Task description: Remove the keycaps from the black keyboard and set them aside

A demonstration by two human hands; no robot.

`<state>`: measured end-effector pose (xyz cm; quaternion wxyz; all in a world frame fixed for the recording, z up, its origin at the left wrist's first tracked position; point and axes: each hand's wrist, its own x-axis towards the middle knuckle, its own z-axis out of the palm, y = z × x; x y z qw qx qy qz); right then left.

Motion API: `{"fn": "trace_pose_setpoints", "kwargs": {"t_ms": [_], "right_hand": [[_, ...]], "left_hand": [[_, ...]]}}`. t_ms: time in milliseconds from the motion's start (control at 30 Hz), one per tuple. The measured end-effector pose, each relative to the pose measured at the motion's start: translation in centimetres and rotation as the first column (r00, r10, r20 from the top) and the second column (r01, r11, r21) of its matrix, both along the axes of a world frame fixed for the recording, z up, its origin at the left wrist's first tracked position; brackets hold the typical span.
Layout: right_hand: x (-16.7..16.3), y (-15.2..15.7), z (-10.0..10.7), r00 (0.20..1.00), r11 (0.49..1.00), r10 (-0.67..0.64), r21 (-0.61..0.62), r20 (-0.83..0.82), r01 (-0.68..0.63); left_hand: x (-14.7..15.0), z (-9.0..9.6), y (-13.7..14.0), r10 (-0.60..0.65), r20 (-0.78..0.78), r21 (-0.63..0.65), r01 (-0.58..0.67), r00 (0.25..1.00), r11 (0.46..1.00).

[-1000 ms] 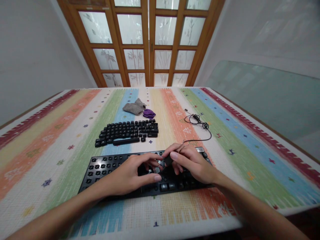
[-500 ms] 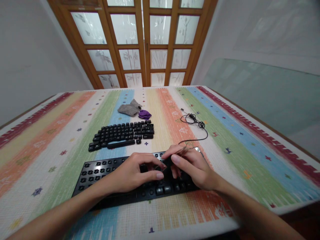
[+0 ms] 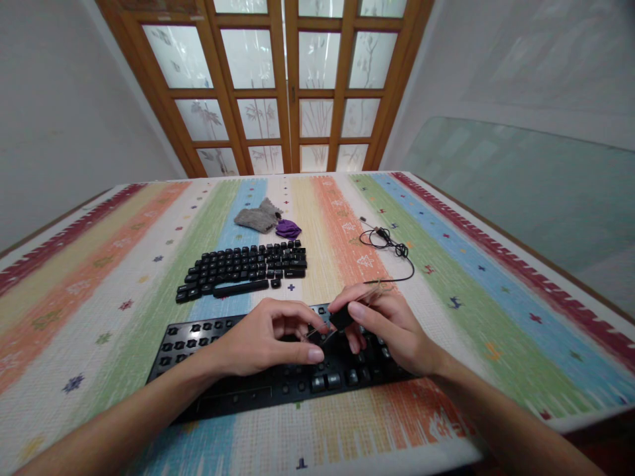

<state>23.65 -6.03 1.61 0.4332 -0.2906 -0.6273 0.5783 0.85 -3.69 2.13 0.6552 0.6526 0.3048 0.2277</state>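
A black keyboard [image 3: 233,398] lies before me at a slight tilt, many switches bare on its left side and some keycaps still on at the right. Between the thumb and fingers of my right hand [image 3: 391,324] is a wire keycap puller [image 3: 340,318] with a black handle, its thin wires showing at both ends. My left hand [image 3: 268,337] is closed around the puller's lower wire end, just over the keyboard. A small dark piece, seemingly a keycap, sits at the wires there, mostly hidden by the fingers.
Loose black keycaps [image 3: 243,263] lie in rows behind the keyboard, with a long space bar [image 3: 241,288] in front of them. Farther back are a grey cloth [image 3: 255,219] and a purple cloth [image 3: 288,229]. A coiled black cable [image 3: 397,248] lies at the right on the striped tablecloth [image 3: 149,291].
Both hands have shifted slightly. The right hand has moved a little to the right, and the puller's black handle now shows more clearly between its fingers.
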Motion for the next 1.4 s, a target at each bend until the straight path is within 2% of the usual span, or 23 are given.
{"fn": "trace_pose_setpoints", "kwargs": {"t_ms": [200, 367, 533, 800, 1067, 1400], "right_hand": [[-0.1, -0.4, 0.1, 0.999, 0.999, 0.031, -0.032, -0.017, -0.032], [0.1, -0.2, 0.1, 0.999, 1.000, -0.013, 0.017, -0.042, 0.014], [0.2, -0.1, -0.1, 0.996, 0.995, -0.083, 0.043, -0.042, 0.085], [0.2, -0.1, -0.2, 0.994, 0.994, -0.106, 0.034, -0.003, 0.106], [0.3, -0.1, -0.5, 0.996, 0.996, -0.085, 0.009, 0.017, 0.085], [0.0, -0.1, -0.6, 0.994, 0.995, -0.101, 0.003, 0.030, 0.101]], "left_hand": [[0.1, 0.1, -0.3, -0.028, 0.012, 0.062, 0.027, 1.000, 0.998], [-0.4, -0.5, 0.6, 0.023, 0.026, 0.255, -0.029, 0.999, 0.967], [-1.1, -1.0, 1.6, 0.146, 0.017, 0.477, -0.137, 0.989, 0.868], [-1.9, -0.9, 2.5, 0.342, -0.104, 0.730, -0.161, 0.934, 0.665], [-2.6, -1.0, 3.2, 0.479, -0.157, 0.836, -0.143, 0.864, 0.530], [-2.4, -0.7, 3.6, 0.479, -0.152, 0.851, -0.132, 0.864, 0.508]]}}
